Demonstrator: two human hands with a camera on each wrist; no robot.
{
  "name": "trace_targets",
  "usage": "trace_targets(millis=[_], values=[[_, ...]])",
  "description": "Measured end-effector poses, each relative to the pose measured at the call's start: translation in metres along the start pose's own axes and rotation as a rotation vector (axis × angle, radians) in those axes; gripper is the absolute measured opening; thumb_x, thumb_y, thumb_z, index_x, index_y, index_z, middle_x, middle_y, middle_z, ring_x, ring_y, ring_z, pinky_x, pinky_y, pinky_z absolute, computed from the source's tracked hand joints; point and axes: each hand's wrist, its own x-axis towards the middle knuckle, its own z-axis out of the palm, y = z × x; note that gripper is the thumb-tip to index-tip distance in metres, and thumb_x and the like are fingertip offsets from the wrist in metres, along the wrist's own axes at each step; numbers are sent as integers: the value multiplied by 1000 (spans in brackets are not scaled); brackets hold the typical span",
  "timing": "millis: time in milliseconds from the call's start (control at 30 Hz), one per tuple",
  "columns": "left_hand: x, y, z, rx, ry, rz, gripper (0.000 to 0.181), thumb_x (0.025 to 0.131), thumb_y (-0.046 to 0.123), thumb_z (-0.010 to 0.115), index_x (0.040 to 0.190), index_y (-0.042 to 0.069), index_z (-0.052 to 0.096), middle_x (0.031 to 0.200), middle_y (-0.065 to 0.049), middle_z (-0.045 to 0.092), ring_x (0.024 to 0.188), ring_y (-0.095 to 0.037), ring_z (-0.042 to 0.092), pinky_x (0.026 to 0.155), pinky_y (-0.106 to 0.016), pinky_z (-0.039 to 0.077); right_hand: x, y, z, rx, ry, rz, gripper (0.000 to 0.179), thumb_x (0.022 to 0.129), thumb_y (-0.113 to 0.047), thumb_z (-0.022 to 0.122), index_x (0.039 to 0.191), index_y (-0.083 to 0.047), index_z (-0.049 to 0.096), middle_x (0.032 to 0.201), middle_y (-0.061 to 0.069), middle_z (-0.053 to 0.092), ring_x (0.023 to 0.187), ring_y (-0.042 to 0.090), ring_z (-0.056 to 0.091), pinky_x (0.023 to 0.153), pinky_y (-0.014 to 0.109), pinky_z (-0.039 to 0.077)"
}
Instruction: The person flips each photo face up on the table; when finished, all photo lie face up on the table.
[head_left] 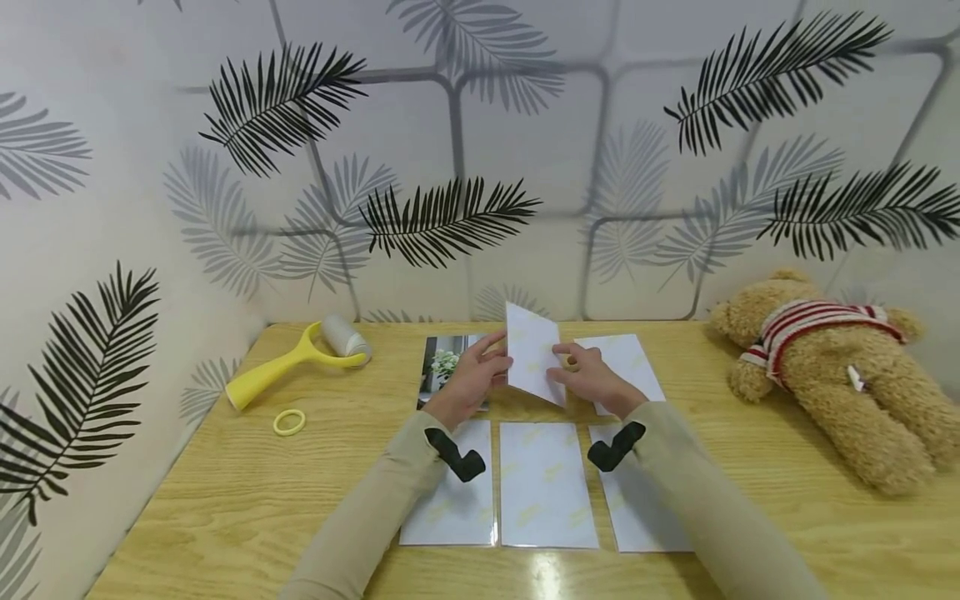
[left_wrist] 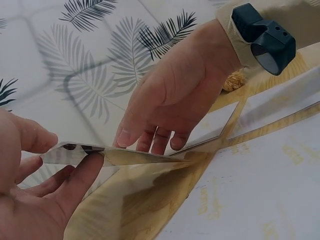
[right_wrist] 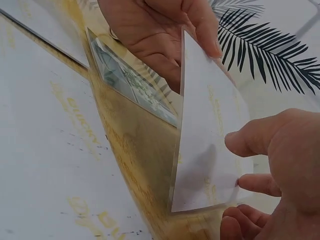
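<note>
A photo print (head_left: 531, 354) is held tilted up above the wooden table, its white back with faint yellow lettering facing me. My left hand (head_left: 471, 375) pinches it at the left edge, thumb on one face and fingers on the other, as the left wrist view shows. At its other side is my right hand (head_left: 597, 379), thumb and fingers loosely spread, fingertips right at the white back in the right wrist view. Beside the left hand lies a photo (right_wrist: 125, 80) face up, showing a plant with pale flowers.
White-backed prints lie in front: left (head_left: 457, 508), middle (head_left: 547, 487) and right (head_left: 645, 517). Another print (head_left: 633, 362) lies behind the right hand. At left are a yellow-handled lint roller (head_left: 300, 358) and a yellow ring (head_left: 289, 422). A teddy bear (head_left: 832, 367) lies at right.
</note>
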Motion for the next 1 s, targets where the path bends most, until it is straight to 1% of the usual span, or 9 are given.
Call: trace_targets(millis=[67,133,233,333,433,533,633,833,1000], values=[[-1,1,0,-4,-10,0,54,98,2,50,149,14,37,137,-20,48,81,-7,56,72,-24,47,-1,-1,2,9,-24,-16,58,99,-33,51,148,-8,31,142,27,29,131,41,35,106,52,34],[-2,2,0,-4,-19,5,53,98,4,50,149,14,37,138,-19,49,83,-8,58,76,-27,49,-2,-1,3,26,-50,-30,58,100,-34,49,149,-7,30,141,25,34,127,39,40,103,49,38],[-3,4,0,-12,-32,6,49,100,9,49,148,14,38,133,-21,53,85,-9,62,87,-37,51,-2,-2,4,69,-80,-54,59,102,-34,46,149,-5,27,131,22,45,111,31,51,94,41,44],[-3,5,1,-7,-54,6,46,103,18,45,149,14,37,131,-20,55,88,-10,64,96,-46,48,-3,-4,5,112,-103,-70,60,103,-35,43,150,-3,24,120,20,52,96,24,55,86,32,45],[-5,7,2,-9,-95,1,47,105,28,37,150,14,33,137,-20,51,98,-15,63,99,-50,45,-4,-6,4,151,-128,-86,61,104,-38,39,151,-4,20,124,20,50,99,24,56,83,29,47],[-6,8,3,-8,-140,3,49,106,32,31,152,14,29,145,-20,44,114,-27,59,102,-52,42,-6,-8,2,201,-157,-105,63,105,-39,34,152,-3,13,133,23,44,108,29,55,84,31,48],[-5,8,4,-2,-154,3,49,107,32,30,152,16,28,148,-19,40,122,-37,52,103,-52,41,-8,-11,-2,212,-176,-134,66,105,-41,30,153,-3,6,137,26,41,111,34,55,87,36,49],[-1,1,7,98,-135,14,48,105,22,40,152,15,31,145,-21,44,122,-37,52,100,-48,45,-11,-17,-7,202,-193,-181,74,104,-46,32,154,-9,-6,136,29,44,105,36,63,87,41,52],[0,-3,11,179,-170,36,53,102,17,48,152,15,30,150,-17,38,130,-36,47,100,-48,45,-12,-21,-11,205,-204,-198,75,103,-47,34,155,-17,-10,138,29,43,104,37,65,84,42,54]])
